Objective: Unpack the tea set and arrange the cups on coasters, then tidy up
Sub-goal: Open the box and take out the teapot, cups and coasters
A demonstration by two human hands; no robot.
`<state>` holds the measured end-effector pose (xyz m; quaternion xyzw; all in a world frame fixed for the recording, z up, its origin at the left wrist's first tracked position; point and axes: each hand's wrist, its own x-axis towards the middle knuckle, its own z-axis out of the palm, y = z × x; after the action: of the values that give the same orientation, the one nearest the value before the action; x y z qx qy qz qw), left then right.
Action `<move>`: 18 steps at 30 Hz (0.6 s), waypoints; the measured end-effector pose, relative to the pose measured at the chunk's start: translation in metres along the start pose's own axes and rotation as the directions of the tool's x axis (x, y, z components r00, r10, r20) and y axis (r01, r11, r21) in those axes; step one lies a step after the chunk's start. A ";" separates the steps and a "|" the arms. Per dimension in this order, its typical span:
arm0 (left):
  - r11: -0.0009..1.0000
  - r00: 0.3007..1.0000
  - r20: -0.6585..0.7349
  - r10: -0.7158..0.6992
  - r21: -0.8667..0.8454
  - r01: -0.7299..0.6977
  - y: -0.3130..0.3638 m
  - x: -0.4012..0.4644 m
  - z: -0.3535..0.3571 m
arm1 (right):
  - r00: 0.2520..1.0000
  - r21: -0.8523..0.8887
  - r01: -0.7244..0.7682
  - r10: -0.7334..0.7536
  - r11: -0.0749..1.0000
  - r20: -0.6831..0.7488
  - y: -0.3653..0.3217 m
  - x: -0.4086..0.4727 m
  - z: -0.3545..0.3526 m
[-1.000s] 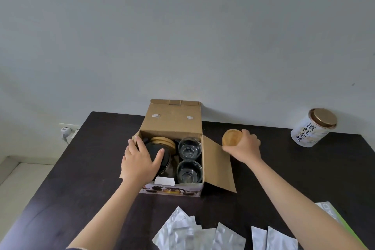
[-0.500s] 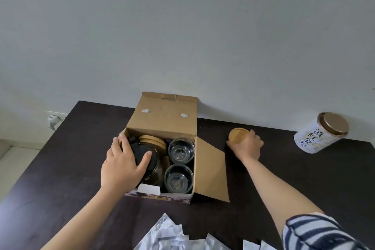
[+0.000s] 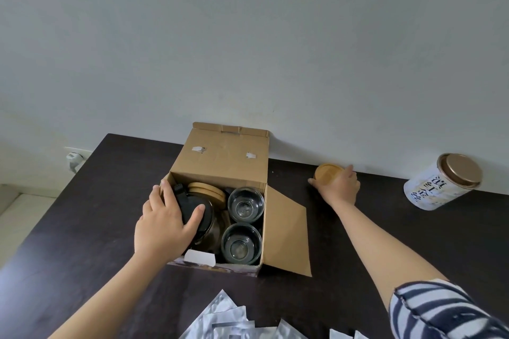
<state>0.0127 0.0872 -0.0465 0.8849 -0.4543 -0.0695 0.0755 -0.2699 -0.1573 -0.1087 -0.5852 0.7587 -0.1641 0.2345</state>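
An open cardboard box (image 3: 225, 162) stands on the dark table (image 3: 82, 215), its lid up against the wall. Inside are a glass teapot with a black lid (image 3: 205, 215), a stack of wooden coasters (image 3: 206, 190) and two glass cups (image 3: 246, 204) (image 3: 241, 243). My left hand (image 3: 165, 221) rests on the teapot's lid, fingers spread over it. My right hand (image 3: 340, 187) holds a single wooden coaster (image 3: 326, 173) down on the table, right of the box near the wall.
A white tea tin with a bronze lid (image 3: 443, 181) stands at the far right. Several silver foil packets (image 3: 220, 322) lie along the table's near edge. The box's side flap (image 3: 286, 231) hangs open to the right. A wall socket (image 3: 73, 158) is at the left.
My right hand has carried the coaster farther right and back, down onto the table. My left hand has stayed on the teapot's lid. The view has shifted.
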 end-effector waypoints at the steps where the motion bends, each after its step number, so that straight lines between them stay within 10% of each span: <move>1: 1.000 1.000 0.000 -0.001 -0.003 0.001 0.000 0.000 0.000 | 1.000 -0.021 0.028 -0.028 0.999 -0.007 -0.002 -0.002 -0.003; 13: 1.000 1.000 -0.004 0.013 -0.025 -0.013 0.000 -0.001 -0.002 | 0.832 0.310 0.536 -0.553 0.785 -0.040 -0.068 -0.142 -0.042; 18: 0.999 1.000 -0.002 0.020 -0.037 -0.020 0.000 -0.003 -0.003 | 0.727 -0.030 0.680 -0.669 0.733 0.153 -0.089 -0.179 -0.026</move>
<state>0.0116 0.0894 -0.0432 0.8789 -0.4615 -0.0764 0.0928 -0.1750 -0.0090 -0.0112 -0.8396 0.4833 -0.1669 0.1834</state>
